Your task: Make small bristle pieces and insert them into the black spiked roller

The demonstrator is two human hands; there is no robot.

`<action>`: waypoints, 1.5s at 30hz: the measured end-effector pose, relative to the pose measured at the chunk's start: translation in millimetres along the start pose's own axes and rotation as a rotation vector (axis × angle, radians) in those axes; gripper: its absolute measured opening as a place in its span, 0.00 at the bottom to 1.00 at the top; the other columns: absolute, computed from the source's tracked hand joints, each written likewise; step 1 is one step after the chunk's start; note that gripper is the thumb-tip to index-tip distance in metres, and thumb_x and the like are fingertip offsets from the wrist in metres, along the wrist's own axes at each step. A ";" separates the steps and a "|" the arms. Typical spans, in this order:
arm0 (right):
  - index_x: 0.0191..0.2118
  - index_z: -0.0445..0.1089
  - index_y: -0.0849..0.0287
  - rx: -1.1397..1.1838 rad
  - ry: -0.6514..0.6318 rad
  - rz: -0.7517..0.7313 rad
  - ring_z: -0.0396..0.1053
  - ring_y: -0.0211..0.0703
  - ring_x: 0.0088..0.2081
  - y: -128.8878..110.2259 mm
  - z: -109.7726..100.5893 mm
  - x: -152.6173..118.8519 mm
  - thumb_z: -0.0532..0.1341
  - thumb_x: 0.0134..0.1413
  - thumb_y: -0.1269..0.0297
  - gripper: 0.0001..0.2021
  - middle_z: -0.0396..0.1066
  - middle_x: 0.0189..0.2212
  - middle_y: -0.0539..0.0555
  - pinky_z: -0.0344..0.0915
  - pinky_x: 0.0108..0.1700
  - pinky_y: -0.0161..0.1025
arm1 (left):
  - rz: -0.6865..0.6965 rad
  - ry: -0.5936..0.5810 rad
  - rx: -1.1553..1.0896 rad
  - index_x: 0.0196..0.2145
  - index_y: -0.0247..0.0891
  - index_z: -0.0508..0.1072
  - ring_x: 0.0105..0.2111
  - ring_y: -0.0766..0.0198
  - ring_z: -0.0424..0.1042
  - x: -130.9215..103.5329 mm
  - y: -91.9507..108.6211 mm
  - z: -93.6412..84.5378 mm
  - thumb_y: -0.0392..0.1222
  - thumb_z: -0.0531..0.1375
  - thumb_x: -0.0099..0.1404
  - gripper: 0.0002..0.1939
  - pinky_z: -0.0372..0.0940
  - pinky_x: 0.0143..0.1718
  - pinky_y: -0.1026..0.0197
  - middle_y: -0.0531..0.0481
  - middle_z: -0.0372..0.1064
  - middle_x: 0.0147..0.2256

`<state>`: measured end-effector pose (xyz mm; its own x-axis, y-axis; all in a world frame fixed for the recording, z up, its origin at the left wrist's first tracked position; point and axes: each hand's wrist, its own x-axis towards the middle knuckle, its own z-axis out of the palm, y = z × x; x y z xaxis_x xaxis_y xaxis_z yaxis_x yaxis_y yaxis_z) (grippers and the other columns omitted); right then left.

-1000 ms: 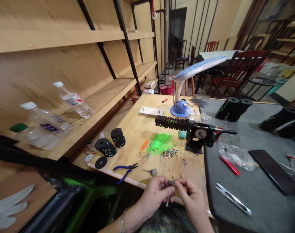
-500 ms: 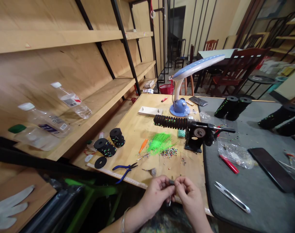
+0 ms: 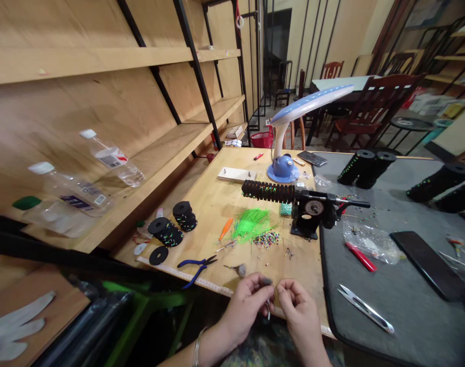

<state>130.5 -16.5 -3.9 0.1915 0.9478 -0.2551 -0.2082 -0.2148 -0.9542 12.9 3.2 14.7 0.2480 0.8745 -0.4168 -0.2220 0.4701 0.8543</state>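
Close to the table's front edge, my left hand (image 3: 250, 296) is closed on a small dark grey piece (image 3: 267, 281), whose kind I cannot make out. A thin whitish tip (image 3: 268, 312) pokes out below those fingers. Just to its right, my right hand (image 3: 299, 306) is pinched, thumb against forefinger; whatever it holds is too small to see. A small gap separates the two hands. Beyond them lie a grey tuft on a thin stem (image 3: 240, 270), a heap of coloured beads (image 3: 266, 238) and a bundle of bright green strands (image 3: 250, 224).
Blue-handled pliers (image 3: 197, 266) lie left of the hands, near black spools (image 3: 165, 232). A black clamp device (image 3: 311, 211) carrying a row of black discs stands behind, by a blue lamp (image 3: 283, 168). Silver thread snips (image 3: 365, 308) and a phone (image 3: 427, 260) rest on the grey mat (image 3: 354, 336).
My hands have drawn slightly apart. The grey piece, which was between both hands' fingertips, now sits in my left hand's fingers, tipped upward.
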 end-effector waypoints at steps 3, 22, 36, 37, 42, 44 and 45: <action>0.24 0.66 0.58 0.003 0.001 -0.010 0.62 0.38 0.17 0.9 0.7 -0.7 0.65 0.40 0.39 0.24 0.64 0.15 0.46 0.64 0.22 0.35 | -0.007 0.012 -0.002 0.27 0.35 0.67 0.18 0.72 0.62 0.9 -1.5 0.4 0.45 0.65 0.52 0.13 0.55 0.19 0.69 0.57 0.63 0.19; 0.24 0.68 0.59 -0.433 0.119 -0.364 0.56 0.35 0.18 10.2 -12.9 -3.9 0.61 0.52 0.58 0.11 0.55 0.16 0.43 0.54 0.21 0.32 | 0.172 0.043 0.245 0.26 0.38 0.62 0.20 0.70 0.58 4.3 -5.1 -8.4 0.43 0.61 0.57 0.11 0.55 0.23 0.66 0.58 0.58 0.20; 0.25 0.67 0.58 -0.719 0.066 -0.628 0.57 0.34 0.16 12.6 -11.4 -5.4 0.58 0.57 0.61 0.12 0.56 0.14 0.43 0.53 0.20 0.30 | 0.376 0.129 0.509 0.24 0.37 0.62 0.23 0.68 0.58 -0.4 -3.8 -8.9 0.38 0.57 0.59 0.07 0.55 0.25 0.67 0.57 0.56 0.22; 0.25 0.67 0.58 -0.722 0.064 -0.627 0.57 0.34 0.16 13.0 -11.4 -5.4 0.57 0.58 0.61 0.12 0.57 0.14 0.43 0.53 0.20 0.30 | 0.381 0.130 0.516 0.24 0.37 0.62 0.23 0.68 0.58 -0.8 -3.5 -8.7 0.37 0.57 0.59 0.07 0.55 0.24 0.67 0.57 0.56 0.21; 0.25 0.67 0.58 -0.715 0.067 -0.613 0.57 0.34 0.16 12.5 -10.1 -4.5 0.58 0.58 0.60 0.12 0.57 0.14 0.43 0.52 0.20 0.30 | 0.415 0.147 0.578 0.24 0.38 0.62 0.22 0.68 0.59 -1.8 -3.1 -9.0 0.37 0.57 0.59 0.08 0.55 0.24 0.68 0.58 0.56 0.21; 0.25 0.67 0.58 -0.713 0.067 -0.611 0.57 0.34 0.16 11.9 -9.6 -4.2 0.58 0.58 0.60 0.12 0.56 0.14 0.43 0.52 0.20 0.30 | 0.431 0.157 0.622 0.24 0.38 0.61 0.22 0.68 0.59 -2.0 -3.2 -9.5 0.37 0.57 0.59 0.08 0.55 0.23 0.68 0.58 0.56 0.20; 0.25 0.67 0.58 -0.715 0.064 -0.610 0.57 0.34 0.16 11.7 -9.4 -4.1 0.58 0.58 0.60 0.13 0.57 0.14 0.43 0.52 0.20 0.30 | 0.442 0.163 0.650 0.24 0.38 0.61 0.21 0.69 0.59 -2.2 -3.3 -9.9 0.37 0.57 0.60 0.08 0.55 0.23 0.68 0.58 0.56 0.20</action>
<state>136.3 -25.1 -15.5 0.1300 0.9341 0.3325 0.5799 0.2004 -0.7897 3.8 1.0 9.7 0.1132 0.9936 0.0049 0.3387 -0.0432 0.9399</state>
